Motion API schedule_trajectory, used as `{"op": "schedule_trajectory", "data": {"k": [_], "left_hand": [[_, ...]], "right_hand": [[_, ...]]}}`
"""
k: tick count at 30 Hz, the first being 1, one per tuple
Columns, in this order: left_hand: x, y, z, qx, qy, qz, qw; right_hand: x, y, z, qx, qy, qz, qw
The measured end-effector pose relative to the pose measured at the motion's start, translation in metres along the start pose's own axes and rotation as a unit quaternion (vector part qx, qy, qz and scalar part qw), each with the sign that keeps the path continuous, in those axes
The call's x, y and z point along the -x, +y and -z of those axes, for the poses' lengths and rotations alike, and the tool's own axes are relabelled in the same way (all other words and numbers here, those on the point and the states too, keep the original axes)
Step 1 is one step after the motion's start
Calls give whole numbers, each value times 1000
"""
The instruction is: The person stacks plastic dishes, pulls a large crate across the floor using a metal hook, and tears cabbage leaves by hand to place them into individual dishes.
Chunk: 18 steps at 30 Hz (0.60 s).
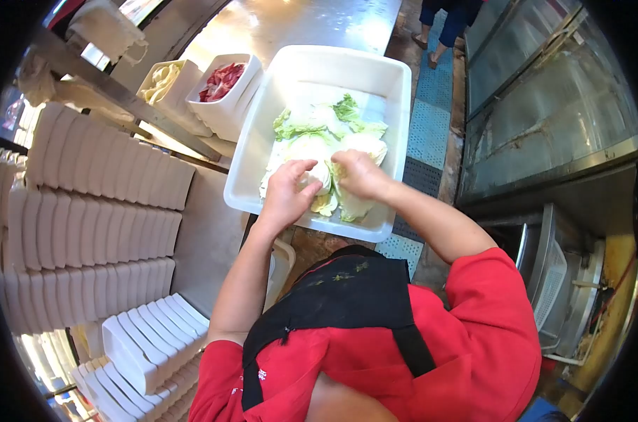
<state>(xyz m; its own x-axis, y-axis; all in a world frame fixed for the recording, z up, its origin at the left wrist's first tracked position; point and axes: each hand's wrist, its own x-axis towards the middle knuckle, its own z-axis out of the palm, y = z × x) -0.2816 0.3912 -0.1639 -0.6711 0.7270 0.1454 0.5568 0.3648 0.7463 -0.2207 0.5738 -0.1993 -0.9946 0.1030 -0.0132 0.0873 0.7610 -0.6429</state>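
Pale green and white napa cabbage leaves (308,148) lie in a large white plastic tub (243,179). My left hand (289,190) is over the near left part of the leaves, thumb and fingers apart and curved beside a whitish cabbage piece. Close to its right, my right hand (361,174) has its fingers curled down onto a cabbage leaf (353,205). That hand's fingertips are partly hidden among the leaves.
Beside the tub's left side stand a white container of red meat-like pieces (222,81) and another with pale yellowish strips (162,83). Stacked white containers (97,228) fill the left. Glass-fronted cabinets (544,105) line the right. A person (445,24) stands on the blue mat (431,126).
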Motion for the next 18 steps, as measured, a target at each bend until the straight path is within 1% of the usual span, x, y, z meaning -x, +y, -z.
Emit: {"op": "schedule_trajectory", "data": {"k": [1, 2, 3, 4, 5, 6, 7, 9, 10, 11, 12, 13, 14, 15, 16, 17, 18], "left_hand": [[2, -1, 4, 30, 19, 25, 999], [3, -2, 8, 60, 42, 49, 996], [3, 0, 12, 60, 53, 52, 995], [1, 5, 16, 198, 65, 112, 972], [0, 9, 21, 332, 77, 164, 926], [0, 8, 24, 466, 48, 191, 863], [2, 14, 27, 590, 18, 210, 779], [8, 26, 30, 744, -52, 175, 643], [13, 33, 31, 737, -22, 153, 658], [19, 38, 34, 729, 8, 132, 671], [24, 34, 37, 726, 15, 105, 679], [33, 33, 45, 725, 37, 100, 680], [43, 32, 52, 729, 93, 93, 671], [54, 31, 59, 731, 147, 86, 660], [68, 26, 66, 742, 199, 93, 634], [81, 26, 72, 737, 220, 86, 633], [96, 28, 78, 718, 280, 56, 635]], "right_hand": [[-4, -4, 18, -37, -14, 1, 999], [-3, -28, 50, -55, -5, -27, 998], [-5, -32, 74, -160, -27, -25, 986], [-5, -42, 96, -211, -42, 14, 976], [-4, -51, 108, -347, -67, 25, 935], [-4, -60, 115, -388, -88, 38, 917], [-5, -69, 118, -427, -111, 51, 896], [-10, -87, 109, -402, -149, 75, 900], [-15, -92, 97, -379, -161, 94, 907], [-15, -104, 90, -343, -160, 132, 916], [-14, -117, 83, -367, -161, 133, 907], [-14, -128, 75, -391, -164, 133, 896], [-13, -139, 67, -388, -183, 144, 892], [-12, -150, 60, -446, -159, 138, 870], [-10, -160, 52, -502, -136, 128, 844], [-11, -166, 43, -501, -156, 138, 840], [-13, -172, 29, -506, -187, 102, 836]]}}
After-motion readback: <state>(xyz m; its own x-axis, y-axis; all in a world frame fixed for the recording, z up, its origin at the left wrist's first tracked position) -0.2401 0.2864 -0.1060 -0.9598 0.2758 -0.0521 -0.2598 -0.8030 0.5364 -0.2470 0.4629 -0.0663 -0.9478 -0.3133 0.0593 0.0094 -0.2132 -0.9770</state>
